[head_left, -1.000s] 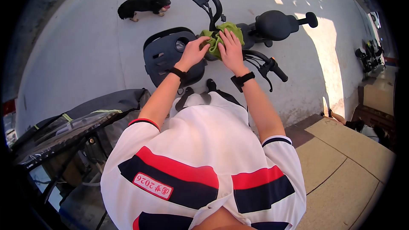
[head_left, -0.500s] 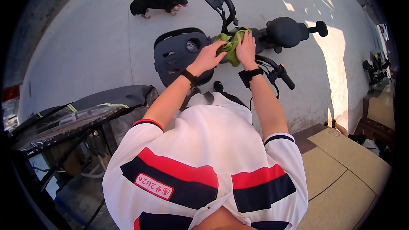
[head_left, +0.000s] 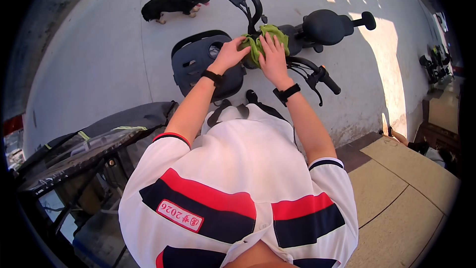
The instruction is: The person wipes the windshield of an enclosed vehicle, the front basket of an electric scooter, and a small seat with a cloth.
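A crumpled green cloth (head_left: 275,36) lies on the middle of the handlebar of a black two-wheeler, between its grips. My left hand (head_left: 230,55) has its thumb and fingers closed on the cloth's left edge, beside the front basket. My right hand (head_left: 273,62) rests on the cloth with its fingers stretched out and slightly apart. The dark grey basket (head_left: 191,77) sits left of both hands. Behind the cloth is the black seat (head_left: 327,27). The handlebar's right grip (head_left: 330,82) and brake lever stick out near my right wrist.
A black dog (head_left: 171,7) stands on the concrete beyond the basket. At lower left is a framed vehicle with a dark cover (head_left: 124,116). Tan tiles (head_left: 382,168) lie at lower right, where another person's arm (head_left: 398,136) shows at the edge.
My right hand has slid left and toward me over the cloth, and its fingers have spread. More cloth bunches up beyond them. The whole view has shifted slightly.
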The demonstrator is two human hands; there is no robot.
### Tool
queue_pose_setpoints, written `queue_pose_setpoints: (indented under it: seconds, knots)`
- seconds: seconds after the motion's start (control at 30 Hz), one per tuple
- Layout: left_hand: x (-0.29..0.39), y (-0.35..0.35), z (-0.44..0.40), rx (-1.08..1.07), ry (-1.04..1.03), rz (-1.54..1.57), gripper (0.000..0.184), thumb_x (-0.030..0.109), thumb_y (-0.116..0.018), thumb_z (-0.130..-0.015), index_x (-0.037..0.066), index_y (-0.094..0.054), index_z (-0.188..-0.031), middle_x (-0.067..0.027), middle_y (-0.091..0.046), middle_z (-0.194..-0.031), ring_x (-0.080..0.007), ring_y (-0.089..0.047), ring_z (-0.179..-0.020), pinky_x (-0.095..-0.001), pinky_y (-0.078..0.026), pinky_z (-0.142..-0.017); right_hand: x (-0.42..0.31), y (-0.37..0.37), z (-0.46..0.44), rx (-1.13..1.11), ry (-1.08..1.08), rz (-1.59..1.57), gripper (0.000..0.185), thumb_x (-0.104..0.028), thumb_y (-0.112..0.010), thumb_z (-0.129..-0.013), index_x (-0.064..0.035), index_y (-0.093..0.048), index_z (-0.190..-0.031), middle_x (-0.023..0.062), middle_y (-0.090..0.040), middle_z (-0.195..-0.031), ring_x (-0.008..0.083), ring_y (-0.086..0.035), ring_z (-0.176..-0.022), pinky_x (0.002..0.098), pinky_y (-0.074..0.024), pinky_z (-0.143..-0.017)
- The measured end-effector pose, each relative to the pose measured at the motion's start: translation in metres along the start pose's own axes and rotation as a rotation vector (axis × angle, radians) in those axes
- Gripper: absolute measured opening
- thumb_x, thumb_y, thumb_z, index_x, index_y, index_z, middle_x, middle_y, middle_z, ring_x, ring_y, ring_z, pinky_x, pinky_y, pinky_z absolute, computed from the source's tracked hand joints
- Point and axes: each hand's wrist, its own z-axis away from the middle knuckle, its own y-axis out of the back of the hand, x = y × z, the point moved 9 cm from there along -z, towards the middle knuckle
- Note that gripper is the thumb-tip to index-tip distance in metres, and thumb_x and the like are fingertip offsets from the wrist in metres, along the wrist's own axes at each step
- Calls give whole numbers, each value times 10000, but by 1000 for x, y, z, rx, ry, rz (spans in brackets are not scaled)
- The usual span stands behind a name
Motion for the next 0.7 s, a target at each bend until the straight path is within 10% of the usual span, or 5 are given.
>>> queue_pose_setpoints:
  seconds: [0.27,0.7]
  knots:
    - [4,5,9,-11,106,-209,464,253,-630,-934,-35,-574,-1293,-251,-697,-1073,-365,-692,-995,-386,-530,-863,3,-11,-23,17,-61,76,561,-322,-643,-890,-109,-529,-1396,122,-427,-1517,398,-350,-1404,626,-287,-1103]
    - [85,-5,27,-112,-325,-213,408,192,-690,-886,-8,-620,-1234,-229,-679,-1110,-398,-659,-999,-392,-525,-879,68,-29,-26,55,-446,-22,580,-415,-483,-1008,-51,-433,-1456,184,-443,-1500,394,-371,-1398,569,-286,-1127]
